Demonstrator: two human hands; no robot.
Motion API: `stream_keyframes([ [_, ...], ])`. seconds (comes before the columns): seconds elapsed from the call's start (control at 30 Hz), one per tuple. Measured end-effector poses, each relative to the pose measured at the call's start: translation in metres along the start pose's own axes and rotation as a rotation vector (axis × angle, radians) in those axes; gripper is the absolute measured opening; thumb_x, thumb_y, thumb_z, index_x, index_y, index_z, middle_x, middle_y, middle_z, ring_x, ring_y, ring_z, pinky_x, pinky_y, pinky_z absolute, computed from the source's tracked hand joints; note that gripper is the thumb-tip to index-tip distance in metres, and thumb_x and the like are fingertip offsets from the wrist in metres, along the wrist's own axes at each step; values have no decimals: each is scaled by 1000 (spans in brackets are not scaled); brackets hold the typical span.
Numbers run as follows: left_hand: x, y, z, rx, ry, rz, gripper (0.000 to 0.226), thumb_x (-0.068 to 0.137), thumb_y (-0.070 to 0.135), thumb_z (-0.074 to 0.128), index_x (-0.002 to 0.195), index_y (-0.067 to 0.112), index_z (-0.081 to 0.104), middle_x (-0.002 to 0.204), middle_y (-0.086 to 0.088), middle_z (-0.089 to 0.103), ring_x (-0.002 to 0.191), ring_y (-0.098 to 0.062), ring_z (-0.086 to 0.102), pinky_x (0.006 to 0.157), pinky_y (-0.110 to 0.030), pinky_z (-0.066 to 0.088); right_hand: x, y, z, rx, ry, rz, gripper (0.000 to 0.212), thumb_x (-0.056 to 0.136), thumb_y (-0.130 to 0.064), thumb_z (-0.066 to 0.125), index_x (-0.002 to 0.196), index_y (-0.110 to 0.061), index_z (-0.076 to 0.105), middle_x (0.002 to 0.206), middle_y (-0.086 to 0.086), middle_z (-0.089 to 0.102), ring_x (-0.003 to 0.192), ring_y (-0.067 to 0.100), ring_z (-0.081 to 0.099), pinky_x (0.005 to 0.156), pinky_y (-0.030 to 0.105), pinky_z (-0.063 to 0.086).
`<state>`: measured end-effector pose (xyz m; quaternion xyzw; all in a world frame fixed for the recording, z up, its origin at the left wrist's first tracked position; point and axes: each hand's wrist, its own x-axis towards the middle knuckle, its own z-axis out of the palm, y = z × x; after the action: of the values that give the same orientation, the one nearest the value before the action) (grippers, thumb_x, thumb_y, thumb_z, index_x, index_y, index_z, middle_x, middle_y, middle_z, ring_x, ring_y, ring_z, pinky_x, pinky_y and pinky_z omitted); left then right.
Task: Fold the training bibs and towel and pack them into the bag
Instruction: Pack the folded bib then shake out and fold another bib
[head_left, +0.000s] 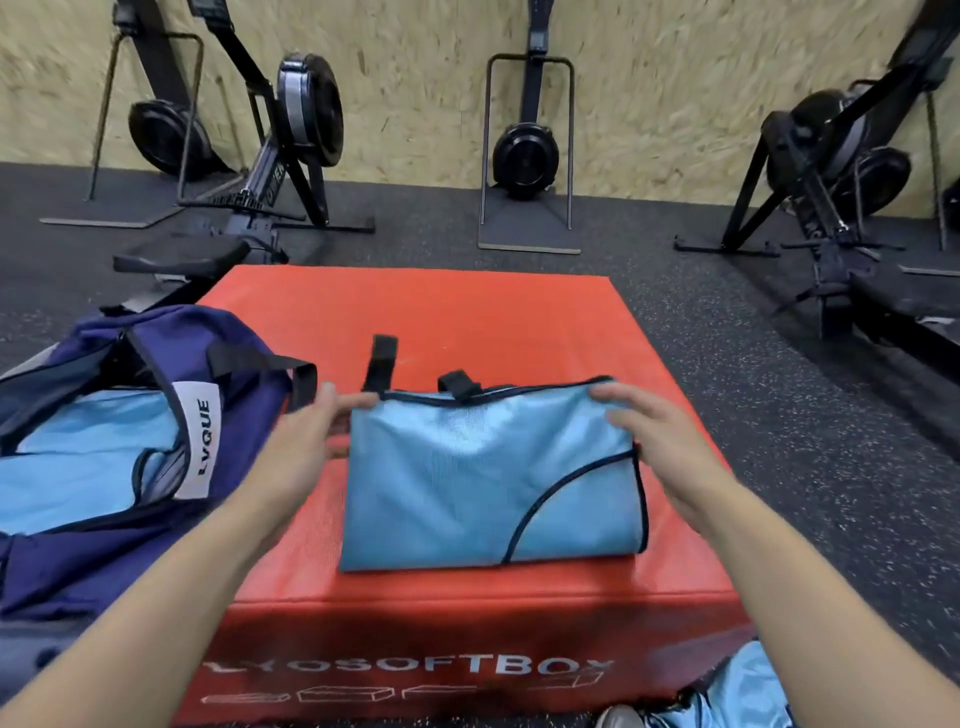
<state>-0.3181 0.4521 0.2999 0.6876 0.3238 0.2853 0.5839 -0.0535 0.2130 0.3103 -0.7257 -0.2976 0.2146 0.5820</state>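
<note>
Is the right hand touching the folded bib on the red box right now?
Touching. In the head view the right hand lies over the far right corner of the folded blue bib, its fingers overlapping the cloth, with no gap showing.
</note>
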Motion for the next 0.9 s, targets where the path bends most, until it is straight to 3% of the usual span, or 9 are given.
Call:
stream_keyframes([
  [0.1, 19, -43, 12, 252, -126, -108, 49, 90, 61, 54, 121, 27, 71, 115, 4, 71, 103, -9, 65, 91, -30, 50, 20, 42, 15, -218, -101, 174, 34, 98, -14, 58, 127, -30, 66, 104, 6, 71, 95, 36, 65, 80, 42, 53],
  [0.2, 25, -60, 18, 467, -119, -37, 27, 99, 17, 57, 124, 25, 67, 82, 1, 55, 66, -13, 51, 62, -16, 39, 29, 65, 21, -294, -43, 219, 30, 95, -13, 61, 122, -23, 70, 67, -2, 55, 58, 20, 46, 52, 28, 38],
  [0.3, 30, -66, 17, 537, -74, 23, 43, 91, -2, 60, 126, 23, 66, 113, 0, 60, 88, -21, 60, 79, -19, 45, 35, 66, 23, -368, 17, 137, 32, 94, -7, 62, 119, -24, 72, 71, -17, 56, 54, 12, 49, 46, 18, 39],
  [0.37, 32, -67, 17, 528, -23, 86, 49, 88, -10, 58, 126, 19, 65, 121, 2, 58, 95, -16, 60, 82, -8, 40, 38, 63, 23, -361, 96, 74, 37, 93, -3, 60, 118, -27, 72, 70, -19, 52, 45, 3, 42, 44, 15, 35],
  [0.43, 31, -66, 19, 545, 29, 109, 49, 88, -12, 56, 128, 15, 64, 122, 3, 57, 93, -2, 58, 82, -2, 36, 41, 60, 25, -365, 153, 25, 40, 94, -2, 59, 120, -31, 70, 75, -22, 51, 53, -1, 44, 51, 12, 34],
  [0.57, 32, -75, 17, 732, 50, 117, 48, 90, 1, 60, 136, 13, 59, 129, 0, 49, 105, -23, 57, 94, -26, 41, 45, 64, 32, -523, 70, 67, 43, 94, -5, 59, 131, -25, 65, 114, -8, 63, 99, 11, 60, 80, 17, 42],
  [0.7, 28, -72, 25, 1063, 127, 524, 26, 90, 22, 66, 116, 20, 68, 118, 0, 55, 106, -25, 54, 88, -43, 45, 43, 55, 52, -826, 270, -304, 39, 91, -11, 64, 129, -20, 65, 126, 4, 58, 117, 26, 52, 103, 37, 40],
  [0.77, 27, -73, 34, 1099, 25, 634, 26, 92, 32, 53, 109, 21, 70, 112, 4, 57, 105, -24, 56, 88, -38, 42, 36, 43, 77, -820, 158, -491, 32, 90, -8, 65, 119, -19, 71, 122, 1, 62, 113, 23, 55, 102, 38, 44],
  [0.9, 34, -87, 43, 1201, -115, 569, 45, 93, 41, 42, 123, 17, 66, 125, -1, 59, 118, -27, 56, 103, -36, 33, 24, 56, 126, -916, -177, -636, 26, 89, -17, 61, 111, -24, 73, 115, -7, 69, 107, 20, 64, 95, 43, 51],
])
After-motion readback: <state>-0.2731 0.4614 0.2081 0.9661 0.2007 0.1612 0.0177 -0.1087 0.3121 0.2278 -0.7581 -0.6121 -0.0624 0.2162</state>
